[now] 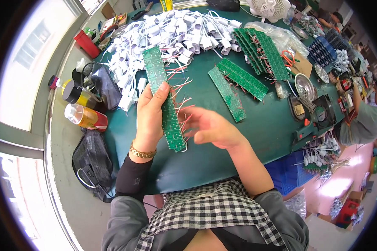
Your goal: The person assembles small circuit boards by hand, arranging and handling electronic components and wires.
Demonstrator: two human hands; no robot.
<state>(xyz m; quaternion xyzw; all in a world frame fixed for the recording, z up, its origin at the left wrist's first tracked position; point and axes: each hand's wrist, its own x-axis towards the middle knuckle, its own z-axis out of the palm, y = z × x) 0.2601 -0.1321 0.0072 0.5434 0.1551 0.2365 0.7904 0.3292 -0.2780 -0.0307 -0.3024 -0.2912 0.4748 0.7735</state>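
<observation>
My left hand [151,109] grips a long green circuit board strip [170,121] around its middle, thumb on top, holding it at a slant above the table. Thin red and white wires [181,102] stick out along the strip's right edge. Against those wires is my right hand [211,127], its thumb apart from the fingers. The fingertips are slightly blurred and partly behind the wires; no wire is plainly gripped. Two more wired board strips [227,95] [244,79] lie on the table to the right, one partly overlapping the other.
A big heap of white lamp sockets with cables [171,33] covers the far side of the green table [197,167]. Stacked boards [272,54], orange scissors [288,58] and a soldering wire stand [308,92] sit right. Bottles [86,117] and a black bag [92,163] are left. Another person [360,121] works far right.
</observation>
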